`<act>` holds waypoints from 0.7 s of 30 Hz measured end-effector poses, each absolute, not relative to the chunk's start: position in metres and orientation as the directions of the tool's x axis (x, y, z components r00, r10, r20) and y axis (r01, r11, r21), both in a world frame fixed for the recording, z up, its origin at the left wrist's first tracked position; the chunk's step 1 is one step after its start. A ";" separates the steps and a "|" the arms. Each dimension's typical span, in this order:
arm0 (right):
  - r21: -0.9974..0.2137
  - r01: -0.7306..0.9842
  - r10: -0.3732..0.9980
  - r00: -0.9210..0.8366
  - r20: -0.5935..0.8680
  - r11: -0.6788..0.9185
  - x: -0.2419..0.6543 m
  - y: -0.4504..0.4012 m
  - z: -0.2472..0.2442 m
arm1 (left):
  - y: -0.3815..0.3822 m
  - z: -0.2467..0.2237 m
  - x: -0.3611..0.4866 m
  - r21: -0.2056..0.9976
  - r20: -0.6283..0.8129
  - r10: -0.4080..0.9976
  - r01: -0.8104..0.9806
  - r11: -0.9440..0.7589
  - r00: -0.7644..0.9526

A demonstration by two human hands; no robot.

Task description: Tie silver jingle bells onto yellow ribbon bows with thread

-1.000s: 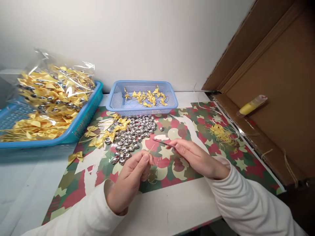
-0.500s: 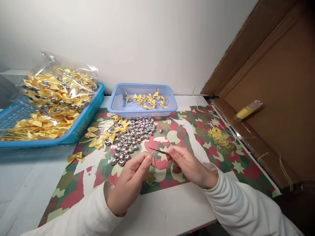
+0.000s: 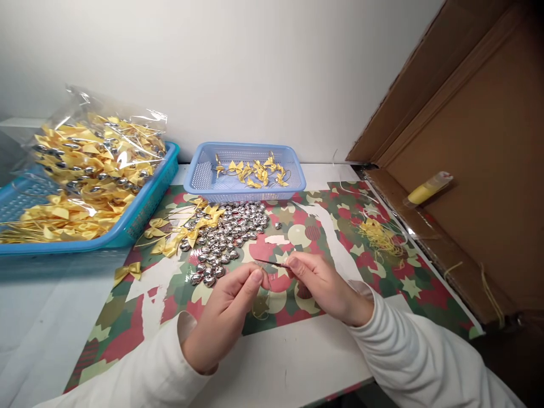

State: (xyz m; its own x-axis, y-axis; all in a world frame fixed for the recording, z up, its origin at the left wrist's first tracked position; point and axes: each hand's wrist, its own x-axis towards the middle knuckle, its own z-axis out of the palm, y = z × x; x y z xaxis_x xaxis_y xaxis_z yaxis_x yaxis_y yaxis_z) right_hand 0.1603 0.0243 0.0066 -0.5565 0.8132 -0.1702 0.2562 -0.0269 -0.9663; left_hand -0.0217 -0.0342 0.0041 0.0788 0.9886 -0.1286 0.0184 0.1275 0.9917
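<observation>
Near the front of the patterned sheet, my left hand (image 3: 236,306) is closed, thumb against the fingers, pinching a thin gold cord (image 3: 262,315) that hangs in a faint loop below. My right hand (image 3: 321,280) is closed on a slim dark pointed tool (image 3: 271,262); its handle is hidden in the fingers, and I cannot tell its exact kind. The tool's tip points left, just above my left fingertips. Beyond my left hand lies a heap of silver jingle bells (image 3: 232,232). Yellow ribbon bows (image 3: 170,243) on wire stems lie against the heap's left side.
A blue basket (image 3: 195,187) behind the bells holds several corded bows. At left, a larger blue basket (image 3: 140,221) carries bows and a clear bag (image 3: 102,147) of bows with bells. Yellow thread scraps (image 3: 379,235) lie right, beside a cardboard wall (image 3: 476,141) with a yellow-filled tube (image 3: 429,188).
The pointed tool and my right hand have shifted very slightly left and up. My left hand keeps its pinch on the cord almost unchanged.
</observation>
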 end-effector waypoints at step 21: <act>-0.464 0.761 0.889 -0.423 0.173 0.452 0.167 0.056 -0.006 | -0.044 0.009 -0.023 0.987 -0.161 0.685 0.126 0.101 0.711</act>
State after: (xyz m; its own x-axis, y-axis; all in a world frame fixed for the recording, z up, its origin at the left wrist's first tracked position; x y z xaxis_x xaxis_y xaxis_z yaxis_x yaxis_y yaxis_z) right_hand 0.1674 0.0561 -0.0062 -0.4229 0.8895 0.1731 0.7614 0.4524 -0.4643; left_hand -0.0227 -0.0441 0.0091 0.7108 0.6848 -0.1607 0.1262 0.1007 0.9869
